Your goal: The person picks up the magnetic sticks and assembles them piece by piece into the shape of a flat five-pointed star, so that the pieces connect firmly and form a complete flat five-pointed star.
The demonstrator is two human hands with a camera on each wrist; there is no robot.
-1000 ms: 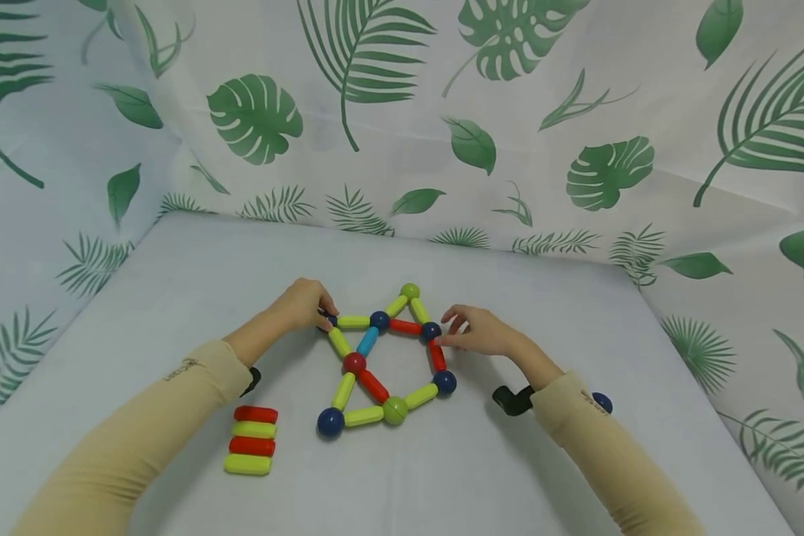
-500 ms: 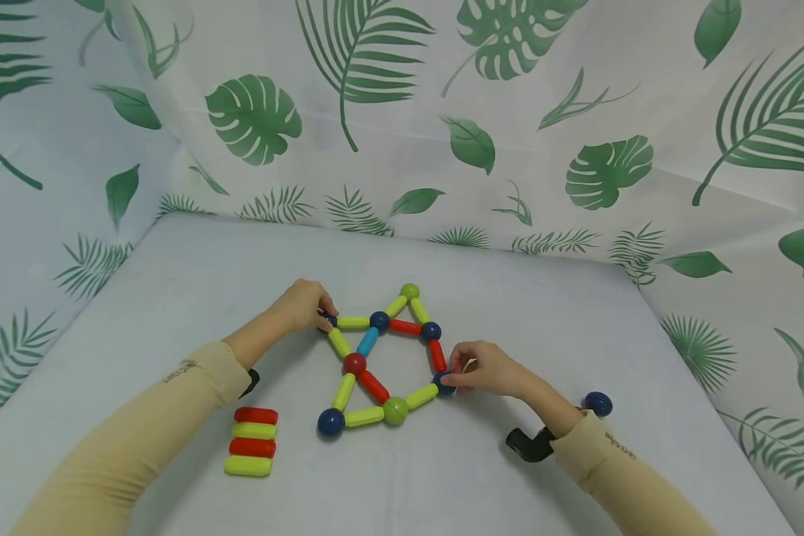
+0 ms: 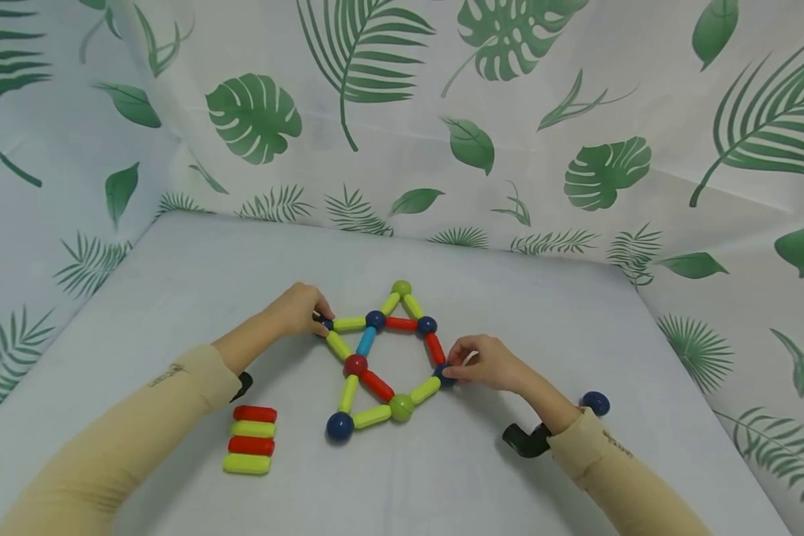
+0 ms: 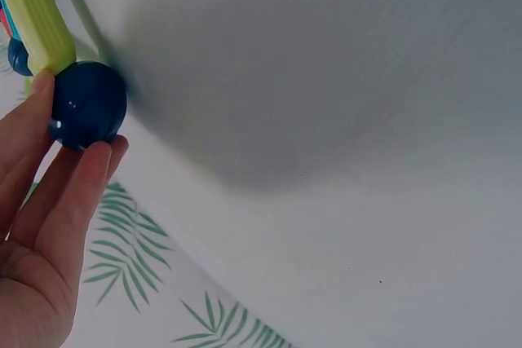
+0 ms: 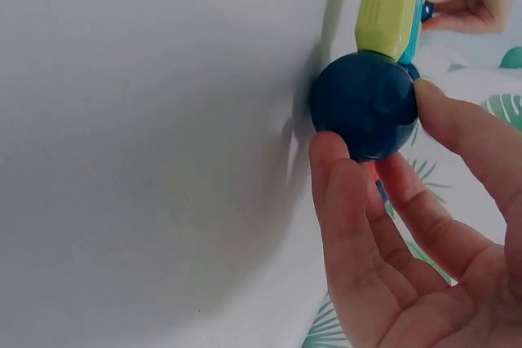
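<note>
Ball-and-rod frame (image 3: 378,385) lies near the middle of the white table (image 3: 402,484), between the person's hands, its 11 rods joining 8 balls into linked outlines. Left hand (image 3: 301,310) grips the navy ball at the frame's left corner (image 4: 88,105); seen from the left wrist, the digits are parted only as far as the ball is wide, with a fingertip at the top by the lime rod (image 4: 39,18) and other fingertips (image 4: 96,159) bent against the opposite side. Right hand (image 3: 487,362) likewise pinches the navy ball at the right corner (image 5: 364,106), its digits curved and set against opposite sides, opened just to the ball's width, while the palm stays clear of it. From that ball, 1 red rod (image 3: 434,348) runs up to another navy ball (image 3: 426,325) and 1 lime rod (image 3: 425,391) runs down to a lime ball (image 3: 402,407). At the far tip sits a smaller-looking lime ball (image 3: 402,288); a red ball (image 3: 355,365) marks an inner joint. Beside the left forearm, 4 loose rods (image 3: 251,445), alternating red and lime, lie in a stack-like column; a separate navy ball (image 3: 595,403) lies near the right sleeve (image 3: 586,450).
</note>
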